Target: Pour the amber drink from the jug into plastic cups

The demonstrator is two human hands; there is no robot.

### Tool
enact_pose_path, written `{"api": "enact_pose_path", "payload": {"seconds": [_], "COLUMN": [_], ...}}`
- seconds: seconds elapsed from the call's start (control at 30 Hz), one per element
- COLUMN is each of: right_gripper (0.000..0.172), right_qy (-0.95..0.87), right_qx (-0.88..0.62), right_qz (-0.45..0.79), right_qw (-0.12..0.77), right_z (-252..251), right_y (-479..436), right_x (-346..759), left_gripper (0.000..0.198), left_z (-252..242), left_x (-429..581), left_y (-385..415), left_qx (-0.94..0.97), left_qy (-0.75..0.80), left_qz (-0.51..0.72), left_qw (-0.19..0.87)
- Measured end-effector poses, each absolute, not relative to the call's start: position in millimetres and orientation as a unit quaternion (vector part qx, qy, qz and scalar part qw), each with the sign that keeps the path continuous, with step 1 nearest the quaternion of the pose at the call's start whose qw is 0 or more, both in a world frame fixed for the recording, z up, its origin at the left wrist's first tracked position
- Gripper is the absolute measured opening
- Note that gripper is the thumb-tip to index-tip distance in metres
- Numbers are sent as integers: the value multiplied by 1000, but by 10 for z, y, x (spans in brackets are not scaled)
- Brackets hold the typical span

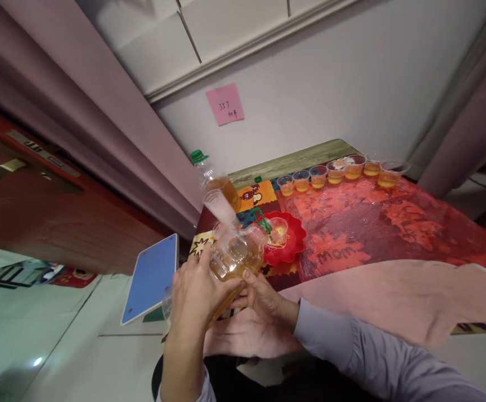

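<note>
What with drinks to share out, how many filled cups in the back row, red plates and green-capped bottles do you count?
Filled cups in the back row: 7
Red plates: 1
Green-capped bottles: 1
Total: 9

Red plate (295, 245) — amber bottle (234, 257), green cap (198, 156) — pink note (225, 104).

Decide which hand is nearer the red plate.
Right. The right hand holds the bottle just below the red plate; the left hand grips the bottle farther left.
</note>
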State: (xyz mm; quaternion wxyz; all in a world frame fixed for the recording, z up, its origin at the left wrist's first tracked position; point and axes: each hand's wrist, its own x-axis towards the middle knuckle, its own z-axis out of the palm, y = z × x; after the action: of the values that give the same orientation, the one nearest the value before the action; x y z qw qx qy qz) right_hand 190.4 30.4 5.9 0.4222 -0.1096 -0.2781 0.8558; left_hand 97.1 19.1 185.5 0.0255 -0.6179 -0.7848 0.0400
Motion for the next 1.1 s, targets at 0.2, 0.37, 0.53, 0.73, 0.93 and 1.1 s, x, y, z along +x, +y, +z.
{"api": "enact_pose_path", "payload": {"seconds": [0.2, 0.37, 0.53, 0.73, 0.93, 1.1], "right_gripper": [81, 80, 79, 80, 82, 80], "right_qy": [-277, -275, -273, -273, -267, -268], "right_qx": [-112, -105, -117, -115, -114, -114], "right_qz": [857, 858, 858, 857, 858, 858], "right_qw": [419, 421, 420, 420, 423, 424], "right_z": [64, 63, 36, 30, 31, 44], "right_y": [305, 307, 312, 313, 309, 305], "right_x": [1909, 1910, 1903, 1896, 1896, 1901], "left_gripper": [96, 95, 94, 98, 98, 93], "left_z": [1870, 1882, 1849, 1822, 1848, 1873], "left_x": [983, 989, 973, 958, 978, 995], "left_y": [192, 194, 189, 192, 191, 194], "left_qx": [-614, -612, -615, -619, -615, -611], "left_qy": [-788, -789, -787, -783, -787, -790], "left_qz": [45, 53, 46, 39, 42, 45], "left_qw": [22, 16, 32, 43, 39, 25]}}
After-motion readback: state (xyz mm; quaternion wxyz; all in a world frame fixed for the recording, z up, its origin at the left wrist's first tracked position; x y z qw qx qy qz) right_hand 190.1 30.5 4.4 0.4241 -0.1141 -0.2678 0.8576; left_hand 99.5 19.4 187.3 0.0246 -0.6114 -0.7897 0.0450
